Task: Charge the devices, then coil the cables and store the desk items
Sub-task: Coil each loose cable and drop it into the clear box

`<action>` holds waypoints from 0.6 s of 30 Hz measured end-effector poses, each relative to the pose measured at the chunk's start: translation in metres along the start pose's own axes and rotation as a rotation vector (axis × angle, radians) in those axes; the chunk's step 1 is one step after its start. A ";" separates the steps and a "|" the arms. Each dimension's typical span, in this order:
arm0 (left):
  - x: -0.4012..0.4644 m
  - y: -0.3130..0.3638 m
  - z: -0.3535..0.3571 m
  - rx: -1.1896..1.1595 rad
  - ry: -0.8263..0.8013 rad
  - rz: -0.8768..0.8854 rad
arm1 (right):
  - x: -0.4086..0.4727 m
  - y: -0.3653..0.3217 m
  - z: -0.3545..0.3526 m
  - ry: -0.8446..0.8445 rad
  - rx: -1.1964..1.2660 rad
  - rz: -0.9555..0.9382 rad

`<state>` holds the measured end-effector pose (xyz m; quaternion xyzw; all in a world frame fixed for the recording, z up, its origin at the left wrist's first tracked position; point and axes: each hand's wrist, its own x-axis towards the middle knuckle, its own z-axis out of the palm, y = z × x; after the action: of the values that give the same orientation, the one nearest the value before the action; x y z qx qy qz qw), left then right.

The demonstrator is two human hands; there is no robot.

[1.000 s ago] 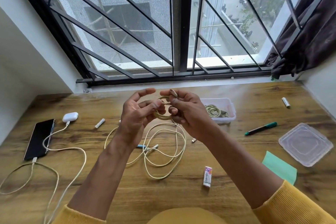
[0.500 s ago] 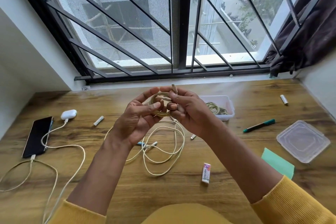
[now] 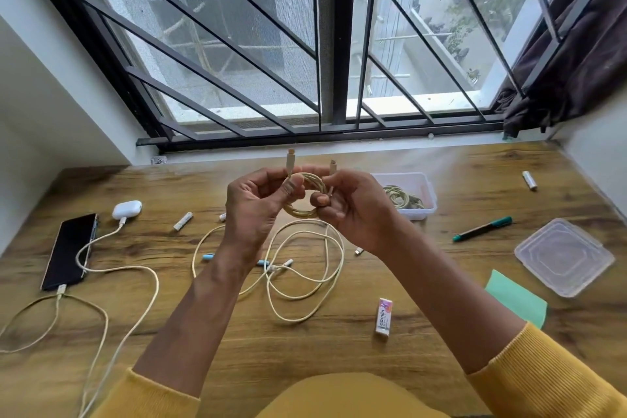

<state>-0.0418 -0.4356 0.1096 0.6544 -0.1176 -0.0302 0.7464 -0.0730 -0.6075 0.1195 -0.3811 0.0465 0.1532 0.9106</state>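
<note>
Both hands hold a small coiled cable point(image 3: 303, 195) in the air above the tabletop point(image 3: 441, 282), straight above the loose cable point(image 3: 305, 268) that sprawls on the wood. The left hand point(image 3: 258, 204) is clamped on the left side of the coil, thumb and fingers pinching the loops together; the right hand point(image 3: 353, 207) is closed on the right side, thumb pressed through the ring. Both plugs point(image 3: 291, 159) stick up out of the top of the coil, free.

The step in hand looks like finishing this coil. To do it well, I would keep the loops pinched flat so none springs out, tuck or wrap one plug end around the bundle to lock it, then carry it to the clear box point(image 3: 412, 193) just right of the hands, where another coil already lies. Its lid point(image 3: 563, 256) waits further right of the box. The main risk is easing either pinch before the tail is secured.

Left of the loose cable, the phone point(image 3: 69, 248) and earbud case point(image 3: 126, 209) are plugged in. The loose cable seems next for coiling
</note>
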 end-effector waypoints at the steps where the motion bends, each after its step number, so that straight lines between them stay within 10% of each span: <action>1: 0.000 0.000 0.001 0.021 0.018 0.001 | -0.001 0.000 0.000 0.004 -0.001 -0.001; 18: -0.001 -0.001 -0.002 0.352 0.210 0.198 | -0.008 -0.005 0.001 0.054 -0.332 -0.091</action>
<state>-0.0421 -0.4331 0.1085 0.7593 -0.1063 0.1326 0.6282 -0.0792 -0.6124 0.1255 -0.5319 0.0277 0.1068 0.8396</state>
